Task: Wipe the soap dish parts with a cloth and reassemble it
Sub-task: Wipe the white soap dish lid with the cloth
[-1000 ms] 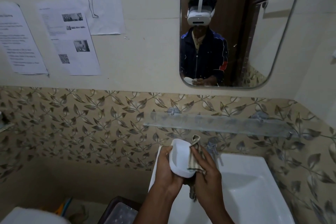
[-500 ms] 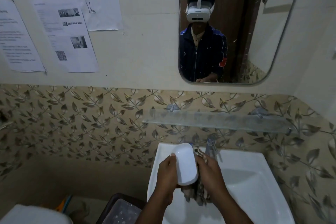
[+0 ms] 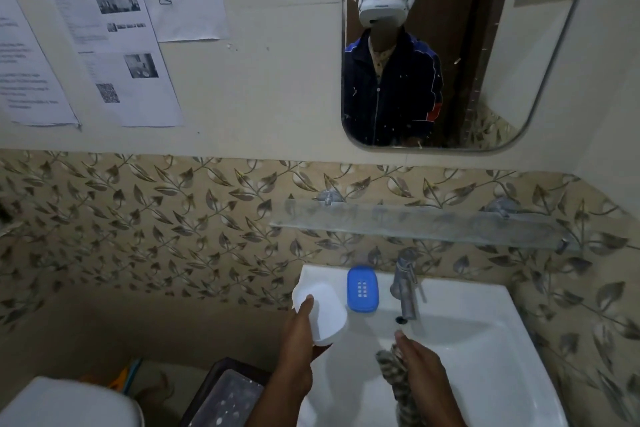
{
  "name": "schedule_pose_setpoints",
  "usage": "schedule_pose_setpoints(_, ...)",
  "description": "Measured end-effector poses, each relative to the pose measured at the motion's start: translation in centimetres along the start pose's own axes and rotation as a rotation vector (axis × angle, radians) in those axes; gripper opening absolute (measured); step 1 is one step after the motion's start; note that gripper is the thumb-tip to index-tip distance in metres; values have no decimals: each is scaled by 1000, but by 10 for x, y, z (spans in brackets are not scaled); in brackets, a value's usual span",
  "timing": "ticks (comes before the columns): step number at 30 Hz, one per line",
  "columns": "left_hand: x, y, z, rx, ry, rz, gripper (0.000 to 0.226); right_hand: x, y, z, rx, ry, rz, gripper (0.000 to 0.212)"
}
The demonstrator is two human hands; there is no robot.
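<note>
While your left hand [image 3: 298, 333] grips the white dish shell [image 3: 320, 312] near the blue insert [image 3: 362, 289] at centre frame, ready for reassembly, your right hand [image 3: 420, 367] clutches the cloth [image 3: 394, 371] apart.

- Left hand [image 3: 298, 347] grips a white soap dish shell [image 3: 320, 314], thumb laid across its near face; the shell is held over the left edge of the white sink [image 3: 485, 350].
- Right hand [image 3: 424, 371] is closed around a bunched, patterned cloth [image 3: 393, 373] above the basin; the two hands are apart.
- A blue soap dish insert [image 3: 362, 289] with a block of small drain slots lies flat on the sink's back ledge, just beside the chrome tap [image 3: 405, 282].
- A glass shelf [image 3: 415, 222] is fixed to the leaf-pattern tiles above the tap.
- A mirror [image 3: 519, 62] hangs above; printed sheets [image 3: 117, 55] are stuck to the wall at left.
</note>
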State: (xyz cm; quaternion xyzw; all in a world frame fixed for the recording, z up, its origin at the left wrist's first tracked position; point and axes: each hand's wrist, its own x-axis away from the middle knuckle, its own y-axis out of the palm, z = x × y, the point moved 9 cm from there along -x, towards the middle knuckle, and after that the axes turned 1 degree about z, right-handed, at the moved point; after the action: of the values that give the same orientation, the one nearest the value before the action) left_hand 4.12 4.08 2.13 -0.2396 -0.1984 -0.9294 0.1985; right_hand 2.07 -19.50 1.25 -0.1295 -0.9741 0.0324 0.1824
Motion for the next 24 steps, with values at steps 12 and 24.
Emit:
schedule_pose_setpoints(12, -26, -6, -18, 16, 1, 25, 32, -117, -123, -23, -120, -1, 156, 21)
schedule_pose_setpoints(24, -43, 21, -43, -46, -45, 76, 29, -198, -135, 11, -588, 270, 102, 19)
